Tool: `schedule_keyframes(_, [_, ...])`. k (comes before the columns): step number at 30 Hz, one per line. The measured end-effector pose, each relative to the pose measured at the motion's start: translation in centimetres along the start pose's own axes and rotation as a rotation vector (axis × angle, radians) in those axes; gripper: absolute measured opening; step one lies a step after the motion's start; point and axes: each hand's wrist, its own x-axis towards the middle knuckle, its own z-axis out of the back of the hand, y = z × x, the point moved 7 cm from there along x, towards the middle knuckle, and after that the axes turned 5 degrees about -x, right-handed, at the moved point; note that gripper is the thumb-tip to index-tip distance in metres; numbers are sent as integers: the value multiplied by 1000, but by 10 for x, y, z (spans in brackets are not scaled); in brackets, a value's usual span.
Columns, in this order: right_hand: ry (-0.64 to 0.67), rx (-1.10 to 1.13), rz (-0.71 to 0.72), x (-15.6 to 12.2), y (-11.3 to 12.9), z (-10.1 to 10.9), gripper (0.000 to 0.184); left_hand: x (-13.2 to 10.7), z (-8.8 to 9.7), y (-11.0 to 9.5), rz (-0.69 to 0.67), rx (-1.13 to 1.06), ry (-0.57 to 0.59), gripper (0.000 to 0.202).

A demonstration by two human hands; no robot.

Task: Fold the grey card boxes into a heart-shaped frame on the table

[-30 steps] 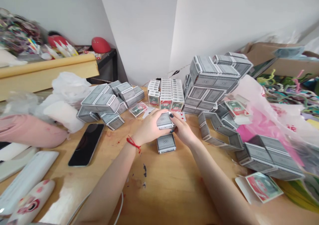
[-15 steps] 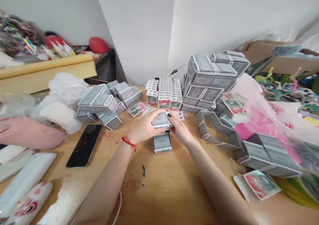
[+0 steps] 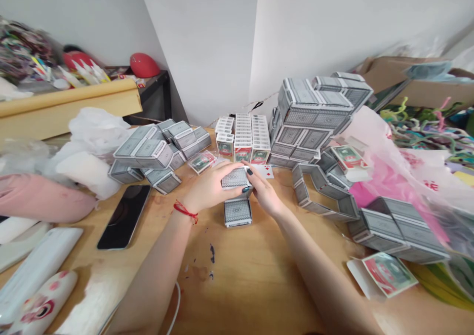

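My left hand [image 3: 213, 187] is closed round the left side of a small block folded from playing cards [image 3: 234, 178], its grey patterned backs facing out. From the right, my right hand [image 3: 262, 189] grips the same block, dark-nailed fingers pressed on its corner and edge. Just below it, nearer to me, a second card block [image 3: 237, 211] sits on the table. The held block seems to meet the back of this lower one, but my fingers partly hide where they join. A red string bracelet [image 3: 185, 211] is round my left wrist.
Behind my hands stand rows of card boxes [image 3: 243, 137]. A tall card-block structure [image 3: 311, 112] rises at right, near an open card frame [image 3: 322, 196]. Card clusters [image 3: 148, 149] and a phone [image 3: 125, 217] lie left. An opened card box [image 3: 388, 274] is at front right.
Both hands and the two card blocks have shifted very slightly left in view. My grip on the upper block looks the same.
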Motion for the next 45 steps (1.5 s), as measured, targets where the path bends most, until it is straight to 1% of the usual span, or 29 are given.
schedule_keyframes(8, [48, -89, 55, 1, 2, 0, 55, 0, -1, 4, 25, -1, 33, 53])
schedule_keyframes(11, [52, -100, 91, 1, 2, 0, 57, 0, -1, 5, 29, -17, 66, 54])
schedule_keyframes(14, [49, -130, 129, 0, 6, 0, 58, -1, -2, 5, 32, -10, 72, 59])
schedule_keyframes(17, [28, -155, 146, -2, 10, 1, 57, -1, -2, 4, 41, 3, 47, 63])
schedule_keyframes(19, [20, -162, 130, -1, 10, 1, 57, -1, 0, 4, 43, -2, 18, 60])
schedule_keyframes(21, [53, -134, 90, -1, 7, -1, 55, -1, 2, 5, 35, -21, -19, 57])
schedule_keyframes(23, [113, -94, 57, 0, 6, -5, 54, -1, 5, 9, 18, -59, -50, 56])
schedule_keyframes(25, [142, -96, 56, -2, 9, -6, 56, -2, 6, 14, 5, -113, -70, 56])
schedule_keyframes(27, [116, -162, 72, -4, 15, -3, 58, -2, 3, 20, -7, -178, -86, 58])
schedule_keyframes(30, [55, -298, 72, -8, 26, 4, 62, -1, -6, 27, -31, -278, -97, 61])
schedule_keyframes(34, [57, -372, 45, -11, 31, 5, 63, 0, -17, 29, -26, -362, -70, 59])
schedule_keyframes(39, [62, -364, 17, -12, 28, 2, 65, 1, -19, 24, 4, -396, -62, 56])
schedule_keyframes(42, [58, -368, 31, -12, 27, 0, 64, 1, -19, 24, 41, -425, -60, 54])
schedule_keyframes(45, [38, -416, 64, -13, 29, -3, 62, 1, -15, 24, 43, -453, -28, 52])
